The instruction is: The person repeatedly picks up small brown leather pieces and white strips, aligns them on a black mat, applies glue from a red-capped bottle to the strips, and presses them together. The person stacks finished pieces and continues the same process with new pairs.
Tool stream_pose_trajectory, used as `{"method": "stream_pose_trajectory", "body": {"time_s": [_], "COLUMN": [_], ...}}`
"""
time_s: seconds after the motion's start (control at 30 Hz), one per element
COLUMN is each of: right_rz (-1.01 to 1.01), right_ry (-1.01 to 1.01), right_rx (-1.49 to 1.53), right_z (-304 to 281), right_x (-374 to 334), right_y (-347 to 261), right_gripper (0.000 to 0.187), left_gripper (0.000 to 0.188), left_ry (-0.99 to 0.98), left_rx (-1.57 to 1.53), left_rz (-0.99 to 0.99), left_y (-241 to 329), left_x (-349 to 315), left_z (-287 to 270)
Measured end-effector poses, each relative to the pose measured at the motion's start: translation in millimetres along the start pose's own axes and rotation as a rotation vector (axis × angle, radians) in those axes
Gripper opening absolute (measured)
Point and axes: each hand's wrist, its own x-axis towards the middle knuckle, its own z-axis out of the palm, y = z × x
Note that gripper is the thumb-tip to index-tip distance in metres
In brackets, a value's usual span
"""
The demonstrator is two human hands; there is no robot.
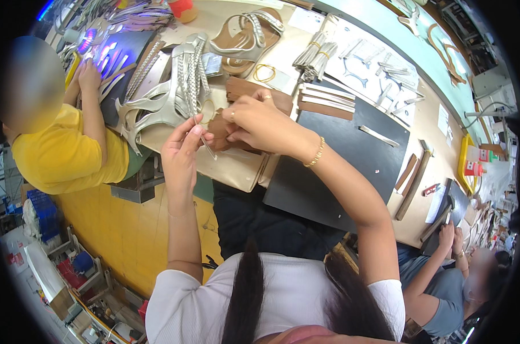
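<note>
The left hand (182, 150), raised from the forearm, pinched one thin silver strip (209, 148) between thumb and fingers. The right hand (259, 121) arched over ragged brown leather pieces (219, 136); whether it gripped them could not be told. One silver strap (378, 136) lay on the flat black mat (334, 157). Beyond, marks on the white paper sheet (366, 83) were too small to read.

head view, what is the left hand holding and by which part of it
The left hand pinches a thin silvery strip above its lower end.
</note>
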Motion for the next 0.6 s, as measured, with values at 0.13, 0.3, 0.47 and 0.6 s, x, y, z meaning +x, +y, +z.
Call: {"method": "stream_pose_trajectory", "body": {"time_s": [0.13, 0.3, 0.47, 0.6], "right_rz": [0.081, 0.345, 0.368, 0.3], "right_ry": [0.145, 0.355, 0.046, 0.291], "right_rx": [0.448, 0.666, 0.105, -0.163], "right_z": [-35, -63, -31, -20], "right_x": [-61, -154, -179, -195], "right_y": [-5, -15, 5, 18], "right_gripper": [0.013, 0.014, 0.021, 0.024], "left_gripper": [0.032, 0.036, 0.028, 0.034], "left_ry": [-0.039, -0.015, -0.359, -0.772], "left_rx": [0.145, 0.316, 0.558, 0.869], "left_rz": [-0.125, -0.124, 0.076, 0.452], "left_y": [-15, -17, -8, -18], "left_x": [14, 21, -7, -31], "left_z": [8, 19, 63, 107]}}
